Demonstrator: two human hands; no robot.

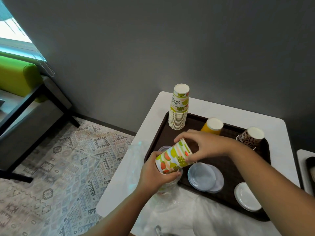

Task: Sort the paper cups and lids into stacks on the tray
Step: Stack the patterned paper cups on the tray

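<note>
Both hands are on a short nested bunch of fruit-print cups (pixel 173 157), held tilted on its side above the near-left corner of the brown tray (pixel 226 193). The left hand (pixel 153 174) wraps its curled fingers round the closed-bottom end, while the right hand (pixel 202 147) pinches the rim end with fingers and thumb. It looks to me as if the bunch is meant for the tall stack of fruit-print cups (pixel 179 113) standing mouth-down at the far-left corner of the tray. To do that well, I would turn the bunch mouth-down, line its rims up squarely over the stack's top and lower it gently, since so tall a stack could topple at a sideways nudge. The way there seems open along the tray's left side, but the orange cup (pixel 212 127) and the brown patterned cup (pixel 250 137) stand just beyond the right hand, and the bluish lids (pixel 204 178) and white lids (pixel 247 196) lie below it. The white tabletop (pixel 122 181) ends close to the left of the tray, with crinkled clear plastic wrap (pixel 163 201) under the left hand.
</note>
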